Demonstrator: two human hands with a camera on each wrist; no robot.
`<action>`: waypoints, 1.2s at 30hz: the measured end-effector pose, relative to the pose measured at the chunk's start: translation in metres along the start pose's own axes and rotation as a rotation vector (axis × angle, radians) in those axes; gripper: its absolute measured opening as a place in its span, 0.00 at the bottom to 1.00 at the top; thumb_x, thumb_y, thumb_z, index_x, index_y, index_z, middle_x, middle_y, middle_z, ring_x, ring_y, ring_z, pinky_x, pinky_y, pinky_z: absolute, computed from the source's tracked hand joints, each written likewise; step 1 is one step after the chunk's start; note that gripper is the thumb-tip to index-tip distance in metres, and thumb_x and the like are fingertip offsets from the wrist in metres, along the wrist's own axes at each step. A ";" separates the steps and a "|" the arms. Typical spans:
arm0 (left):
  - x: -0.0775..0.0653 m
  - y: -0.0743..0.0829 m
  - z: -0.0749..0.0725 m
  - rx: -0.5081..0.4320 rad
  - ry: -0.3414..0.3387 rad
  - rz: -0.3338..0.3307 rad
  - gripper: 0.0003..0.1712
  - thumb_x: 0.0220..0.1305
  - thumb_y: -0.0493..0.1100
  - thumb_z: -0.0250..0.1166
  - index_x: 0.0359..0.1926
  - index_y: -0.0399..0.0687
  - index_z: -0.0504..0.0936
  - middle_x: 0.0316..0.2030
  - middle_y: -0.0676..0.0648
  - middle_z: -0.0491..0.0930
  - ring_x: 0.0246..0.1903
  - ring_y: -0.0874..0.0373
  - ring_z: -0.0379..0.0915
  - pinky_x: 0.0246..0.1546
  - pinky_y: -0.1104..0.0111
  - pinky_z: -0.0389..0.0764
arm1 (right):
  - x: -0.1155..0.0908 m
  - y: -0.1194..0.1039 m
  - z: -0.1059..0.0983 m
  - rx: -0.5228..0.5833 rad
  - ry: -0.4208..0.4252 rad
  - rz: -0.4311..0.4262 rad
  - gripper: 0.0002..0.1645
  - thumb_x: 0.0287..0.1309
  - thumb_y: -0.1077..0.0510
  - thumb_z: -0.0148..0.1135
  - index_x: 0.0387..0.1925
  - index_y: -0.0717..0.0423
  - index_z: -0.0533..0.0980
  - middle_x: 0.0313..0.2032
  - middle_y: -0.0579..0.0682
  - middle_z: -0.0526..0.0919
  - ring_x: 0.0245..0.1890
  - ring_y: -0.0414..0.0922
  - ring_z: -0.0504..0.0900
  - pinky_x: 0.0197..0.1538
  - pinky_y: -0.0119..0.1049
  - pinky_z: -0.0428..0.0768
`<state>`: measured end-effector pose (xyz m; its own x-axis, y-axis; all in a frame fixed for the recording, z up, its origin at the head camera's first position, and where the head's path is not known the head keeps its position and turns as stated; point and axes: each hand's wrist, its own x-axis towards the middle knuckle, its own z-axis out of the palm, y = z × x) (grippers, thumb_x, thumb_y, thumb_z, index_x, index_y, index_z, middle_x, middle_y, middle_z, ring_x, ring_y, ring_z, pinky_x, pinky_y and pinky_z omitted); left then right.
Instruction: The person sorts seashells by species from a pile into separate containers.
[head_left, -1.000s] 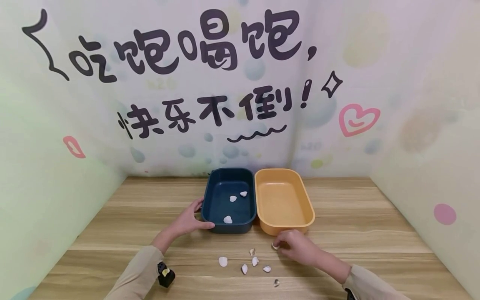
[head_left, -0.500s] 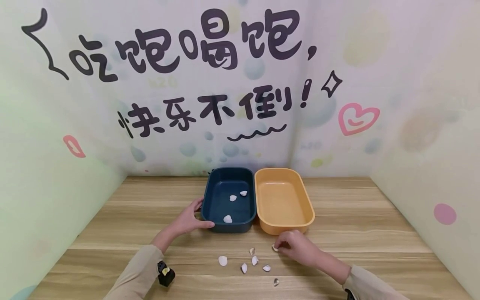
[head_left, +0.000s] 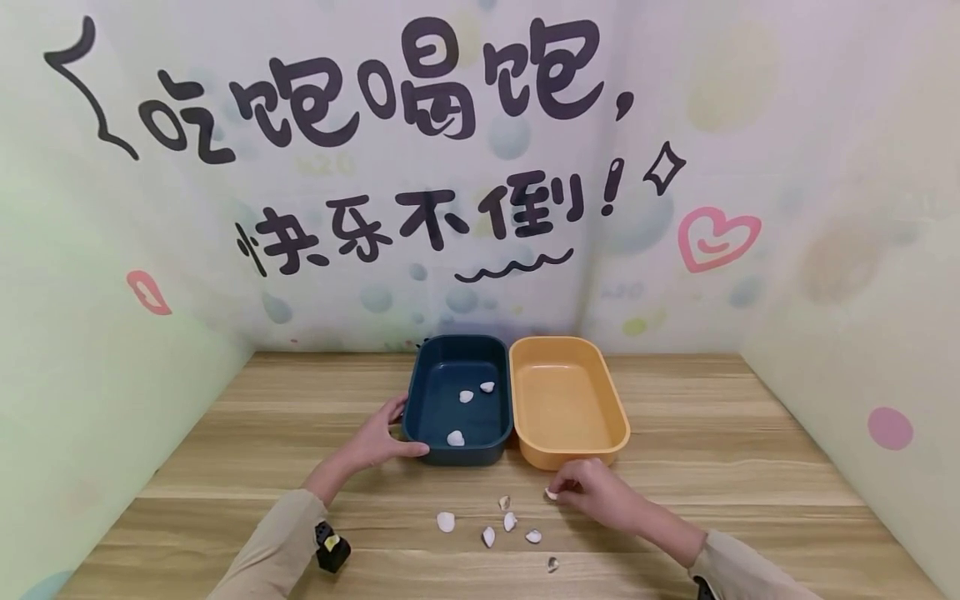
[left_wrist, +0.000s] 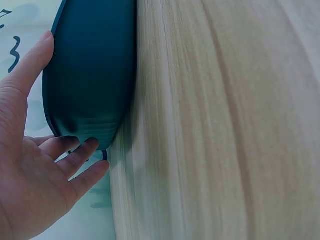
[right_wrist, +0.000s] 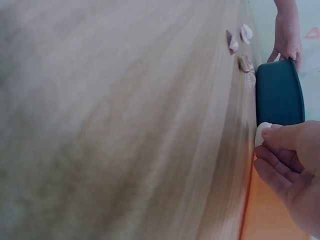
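In the head view, my left hand (head_left: 378, 437) spans the near left corner of a dark blue tub (head_left: 420, 392). Its thumb lies along the front rim, and the relaxed fingers (left_wrist: 82, 157) touch the wall in the left wrist view. Three white seashells lie inside that tub, one of them a shell (head_left: 455, 437) near the front. Just in front of a yellow tub (head_left: 573, 454), my right hand (head_left: 603, 498) pinches a white seashell (right_wrist: 261, 134) between thumb and fingers, low over the table. Several loose seashells lie left of that hand, including a rounded shell (head_left: 446, 522).
The two tubs stand side by side at the back of the wooden table (head_left: 300, 417), close to a printed backdrop (head_left: 360, 317). A small dark shell (head_left: 552, 565) lies nearest the front. A black wrist device (head_left: 332, 550) sits by the left sleeve.
My right hand has tilted the pinched seashell slightly and stays in nearly the same spot. The left hand, tubs and loose shells have not moved.
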<state>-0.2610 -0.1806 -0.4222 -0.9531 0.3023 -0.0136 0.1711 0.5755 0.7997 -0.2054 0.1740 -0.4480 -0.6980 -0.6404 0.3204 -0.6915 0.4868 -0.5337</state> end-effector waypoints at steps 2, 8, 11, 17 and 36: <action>0.000 0.000 0.000 -0.001 -0.001 0.001 0.58 0.45 0.52 0.72 0.68 0.35 0.48 0.65 0.33 0.54 0.64 0.41 0.51 0.59 0.50 0.60 | 0.001 -0.001 -0.001 0.020 0.002 0.002 0.06 0.44 0.70 0.65 0.26 0.58 0.80 0.25 0.45 0.82 0.28 0.30 0.76 0.30 0.26 0.76; 0.000 -0.002 0.001 -0.010 -0.001 0.010 0.58 0.45 0.51 0.72 0.68 0.35 0.47 0.65 0.32 0.53 0.64 0.41 0.51 0.59 0.50 0.60 | 0.004 -0.010 -0.008 0.053 -0.007 0.016 0.06 0.45 0.69 0.65 0.27 0.58 0.80 0.26 0.45 0.82 0.29 0.31 0.77 0.30 0.26 0.77; 0.000 -0.002 0.001 -0.005 0.000 0.002 0.58 0.45 0.52 0.72 0.68 0.35 0.47 0.65 0.33 0.53 0.64 0.41 0.51 0.59 0.50 0.60 | 0.007 -0.015 -0.013 0.062 -0.027 0.040 0.05 0.47 0.69 0.64 0.28 0.58 0.81 0.26 0.45 0.82 0.28 0.31 0.77 0.31 0.27 0.77; 0.000 -0.001 0.002 -0.011 0.004 -0.004 0.58 0.44 0.51 0.73 0.68 0.36 0.48 0.65 0.34 0.54 0.64 0.42 0.52 0.59 0.50 0.60 | 0.012 -0.024 -0.020 0.076 -0.067 0.081 0.04 0.51 0.66 0.63 0.30 0.56 0.81 0.27 0.44 0.83 0.29 0.32 0.77 0.33 0.27 0.77; 0.001 -0.001 0.000 0.015 -0.002 0.008 0.58 0.44 0.52 0.73 0.68 0.35 0.48 0.65 0.33 0.55 0.64 0.41 0.52 0.59 0.50 0.61 | 0.052 -0.049 -0.039 0.046 -0.015 0.012 0.05 0.49 0.65 0.65 0.31 0.56 0.82 0.29 0.45 0.83 0.30 0.34 0.77 0.36 0.27 0.78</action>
<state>-0.2619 -0.1807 -0.4233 -0.9513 0.3082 -0.0084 0.1824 0.5845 0.7906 -0.2148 0.1398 -0.3743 -0.7033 -0.6434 0.3023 -0.6736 0.4672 -0.5727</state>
